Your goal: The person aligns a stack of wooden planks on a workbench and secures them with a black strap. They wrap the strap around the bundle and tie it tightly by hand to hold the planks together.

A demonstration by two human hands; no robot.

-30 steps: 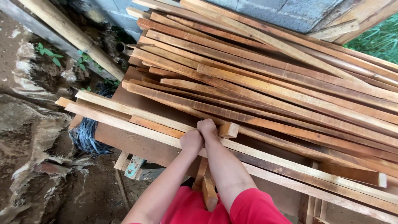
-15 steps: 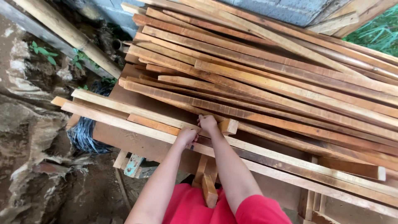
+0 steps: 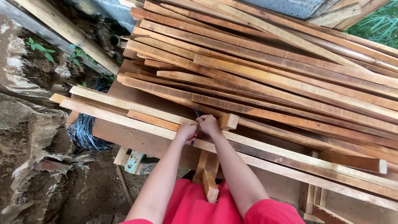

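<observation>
Wood strip (image 3: 137, 108) is the long pale piece that lies across the near side of the bench, running from the left end over to the right. Both hands meet on it near its middle. The left hand (image 3: 186, 132) is curled tight, with its fingers bent down onto the top of the strip. The right hand (image 3: 208, 124) sits just beside it, touching it, and its fingers are curled shut too. The two hands are pressed close together, so I cannot tell if they pinch something small between them. A thin dark thing (image 3: 196, 112) pokes up just behind the fingers, but it is too small to say what it is. A short wood block (image 3: 228, 121) rests right next to the right hand, on its right side. The strip goes out far past the hands on both sides, so the hands only hold a small part of it. Behind the hands there is a big stack of long planks (image 3: 265, 70), brown and orange, laid slanting over each other. A bundle of dark wires (image 3: 85, 132) hangs under the left end of the bench. The ground on the left is muddy dirt (image 3: 29, 137).
</observation>
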